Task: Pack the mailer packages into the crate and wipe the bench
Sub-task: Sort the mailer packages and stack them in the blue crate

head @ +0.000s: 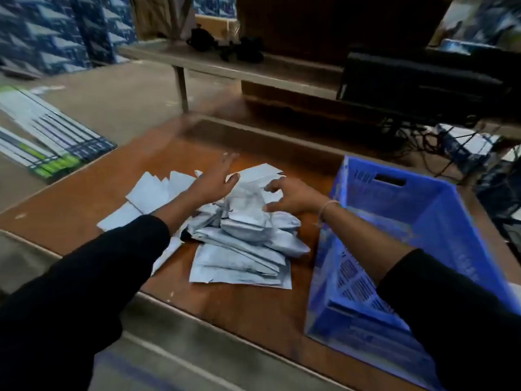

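mailer pile (pixel 242 235) between left hand (pixel 217 179) | right hand (pixel 293 197) (both over it)

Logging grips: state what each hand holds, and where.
Nothing is clearly held. The left hand and right hand hover open over the mailer pile.

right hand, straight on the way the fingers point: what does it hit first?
Likely the bulging mailer on top of the pile: the right hand points left with curled fingers nearly at it. The left hand lies beyond, though depth is unclear.
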Available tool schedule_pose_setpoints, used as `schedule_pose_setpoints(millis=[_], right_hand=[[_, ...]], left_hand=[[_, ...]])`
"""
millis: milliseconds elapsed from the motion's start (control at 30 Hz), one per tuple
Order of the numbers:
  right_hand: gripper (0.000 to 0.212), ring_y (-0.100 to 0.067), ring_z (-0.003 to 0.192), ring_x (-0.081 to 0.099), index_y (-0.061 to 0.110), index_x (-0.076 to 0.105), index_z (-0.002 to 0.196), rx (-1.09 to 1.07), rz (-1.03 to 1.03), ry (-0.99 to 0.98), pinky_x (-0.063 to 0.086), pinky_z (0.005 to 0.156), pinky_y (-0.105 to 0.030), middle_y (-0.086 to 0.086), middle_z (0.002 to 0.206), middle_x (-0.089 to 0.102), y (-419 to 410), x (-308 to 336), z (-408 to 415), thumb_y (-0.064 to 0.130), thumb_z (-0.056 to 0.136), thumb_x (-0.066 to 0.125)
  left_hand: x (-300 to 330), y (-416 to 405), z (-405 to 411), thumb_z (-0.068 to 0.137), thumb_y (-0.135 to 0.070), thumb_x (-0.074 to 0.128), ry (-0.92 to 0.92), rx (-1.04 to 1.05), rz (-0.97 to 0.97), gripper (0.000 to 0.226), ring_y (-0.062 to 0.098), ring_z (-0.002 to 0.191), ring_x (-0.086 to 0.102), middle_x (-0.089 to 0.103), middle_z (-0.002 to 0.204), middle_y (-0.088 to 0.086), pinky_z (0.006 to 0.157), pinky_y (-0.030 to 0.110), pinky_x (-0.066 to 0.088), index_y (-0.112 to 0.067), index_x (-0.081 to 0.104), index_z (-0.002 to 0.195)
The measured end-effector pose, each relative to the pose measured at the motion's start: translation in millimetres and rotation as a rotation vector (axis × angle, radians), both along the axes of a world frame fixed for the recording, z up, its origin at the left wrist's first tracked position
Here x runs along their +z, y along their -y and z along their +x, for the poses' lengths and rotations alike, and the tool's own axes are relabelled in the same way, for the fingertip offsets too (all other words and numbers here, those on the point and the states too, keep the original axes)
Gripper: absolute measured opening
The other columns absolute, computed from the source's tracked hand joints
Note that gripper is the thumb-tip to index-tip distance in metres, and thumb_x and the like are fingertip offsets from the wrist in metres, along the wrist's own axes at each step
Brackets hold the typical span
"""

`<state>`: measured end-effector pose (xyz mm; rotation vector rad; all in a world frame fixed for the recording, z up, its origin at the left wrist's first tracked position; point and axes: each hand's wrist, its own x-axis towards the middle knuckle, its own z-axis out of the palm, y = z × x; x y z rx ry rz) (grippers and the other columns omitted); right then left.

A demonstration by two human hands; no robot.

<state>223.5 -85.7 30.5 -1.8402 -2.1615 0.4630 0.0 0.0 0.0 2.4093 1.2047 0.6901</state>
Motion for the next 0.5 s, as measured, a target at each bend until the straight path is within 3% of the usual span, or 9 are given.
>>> schedule_pose_setpoints(millis=[67,133,200,300,367,467,500], right_hand=[[0.06,-0.022,0.087,0.068,0.012,0.063,0.118,-0.129,-0.151,-0.087,0.055,0.076,-0.031,-0.009,0.104,0.07,-10,-9,-16,0.051,0.076,0.081],[0.047,-0.021,0.06,0.061,0.01,0.061,0.09,-0.283,-0.249,-0.282,0.051,0.051,-0.027,-0.01,0.075,0.063,-16,-21,-29,0.049,0.074,0.083],[0.047,-0.024,0.064,0.063,0.008,0.063,0.087,-0.41,-0.304,-0.471,0.057,0.055,-0.033,-0.009,0.075,0.061,-27,-30,-35,0.045,0.069,0.086],[0.045,-0.03,0.087,0.071,0.005,0.071,0.098,-0.494,-0.339,-0.592,0.061,0.077,-0.046,-0.012,0.093,0.073,-37,-39,-37,0.027,0.065,0.092],[0.041,-0.027,0.089,0.072,0.004,0.073,0.097,-0.538,-0.346,-0.647,0.061,0.077,-0.042,-0.01,0.093,0.075,-38,-38,-37,0.017,0.064,0.093],[0.02,-0.016,0.074,0.071,0.007,0.072,0.079,-0.567,-0.332,-0.809,0.056,0.056,-0.021,0.003,0.069,0.074,-38,-32,-28,0.0,0.07,0.088],[0.017,-0.015,0.073,0.072,0.004,0.073,0.08,-0.573,-0.354,-0.867,0.057,0.059,-0.02,0.003,0.069,0.075,-37,-28,-24,-0.004,0.072,0.084]], left_hand=[[-6,-14,-11,0.106,-0.023,0.052,-0.025,0.028,-0.005,0.052,0.033,0.145,0.042,0.041,0.159,0.015,0.113,0.037,0.035,-0.009,0.039,0.154],[-17,-27,-18,0.104,-0.022,0.055,-0.046,0.025,-0.046,0.047,0.031,0.14,0.048,0.05,0.152,0.014,0.111,0.035,0.037,-0.008,0.048,0.149],[-24,-40,-20,0.103,-0.022,0.057,-0.04,0.003,-0.063,0.044,0.03,0.137,0.051,0.055,0.148,0.012,0.111,0.035,0.038,-0.008,0.054,0.145],[-28,-55,-16,0.103,-0.022,0.059,-0.002,-0.04,-0.089,0.041,0.027,0.133,0.055,0.058,0.146,0.009,0.108,0.033,0.041,-0.009,0.057,0.142],[-31,-63,-12,0.103,-0.022,0.059,0.019,-0.063,-0.118,0.039,0.024,0.132,0.056,0.059,0.145,0.007,0.109,0.033,0.042,-0.01,0.059,0.14],[-33,-74,-7,0.102,-0.023,0.061,0.038,-0.12,-0.16,0.039,0.021,0.133,0.056,0.059,0.145,0.004,0.112,0.035,0.044,-0.011,0.059,0.14],[-33,-78,-4,0.102,-0.024,0.062,0.047,-0.127,-0.189,0.04,0.02,0.133,0.056,0.06,0.144,0.005,0.112,0.035,0.044,-0.011,0.058,0.14]])
